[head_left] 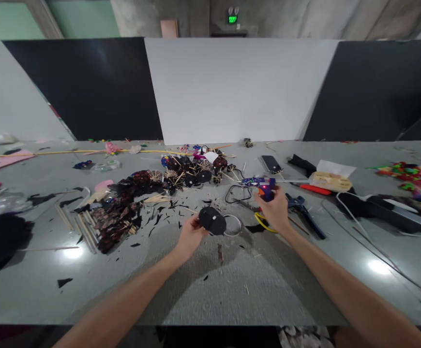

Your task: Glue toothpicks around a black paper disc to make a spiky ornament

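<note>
My left hand [189, 235] is closed on a round black disc [212, 221] with a small white dot, held just above the grey table [210, 285]. My right hand [276, 209] is wrapped round the handle of a blue glue gun [259, 183] with a red light, its nozzle pointing left. A thin metal ring [233, 225] lies on the table between the two hands, right of the disc. A black cord [236, 193] loops beside the gun.
Small black paper umbrellas on sticks [192, 170] and dark scraps [116, 212] lie behind and left. Blue-handled pliers [305, 212], a phone [270, 163], a red knife [314, 189] and a wooden block [330, 181] sit to the right. White and black boards stand behind.
</note>
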Demonstrator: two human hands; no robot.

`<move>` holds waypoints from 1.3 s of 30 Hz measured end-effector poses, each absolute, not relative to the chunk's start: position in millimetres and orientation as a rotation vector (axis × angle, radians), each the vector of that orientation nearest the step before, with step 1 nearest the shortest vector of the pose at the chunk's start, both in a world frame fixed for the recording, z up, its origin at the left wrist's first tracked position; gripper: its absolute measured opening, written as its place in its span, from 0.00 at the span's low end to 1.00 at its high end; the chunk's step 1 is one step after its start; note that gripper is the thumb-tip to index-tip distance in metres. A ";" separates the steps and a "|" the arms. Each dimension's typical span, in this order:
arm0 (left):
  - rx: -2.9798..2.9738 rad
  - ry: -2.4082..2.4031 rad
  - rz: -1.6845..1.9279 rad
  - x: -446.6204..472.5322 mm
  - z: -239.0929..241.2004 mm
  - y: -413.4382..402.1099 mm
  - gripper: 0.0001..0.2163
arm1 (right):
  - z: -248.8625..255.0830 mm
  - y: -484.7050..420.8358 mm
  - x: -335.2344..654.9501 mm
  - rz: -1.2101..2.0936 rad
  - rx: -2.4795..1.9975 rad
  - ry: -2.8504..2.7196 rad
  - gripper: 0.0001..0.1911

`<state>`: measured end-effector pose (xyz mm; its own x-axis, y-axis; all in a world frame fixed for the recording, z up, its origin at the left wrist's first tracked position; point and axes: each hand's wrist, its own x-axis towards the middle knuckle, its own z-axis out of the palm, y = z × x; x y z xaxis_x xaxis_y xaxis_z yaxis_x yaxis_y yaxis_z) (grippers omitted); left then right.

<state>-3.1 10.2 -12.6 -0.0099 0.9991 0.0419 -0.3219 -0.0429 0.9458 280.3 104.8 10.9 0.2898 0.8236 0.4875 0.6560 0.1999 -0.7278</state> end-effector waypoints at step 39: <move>0.845 0.969 1.483 -5.1 -6.0 10.6 0.16 | 7.9 34.6 221.8 0.134 -1.147 -1.833 0.13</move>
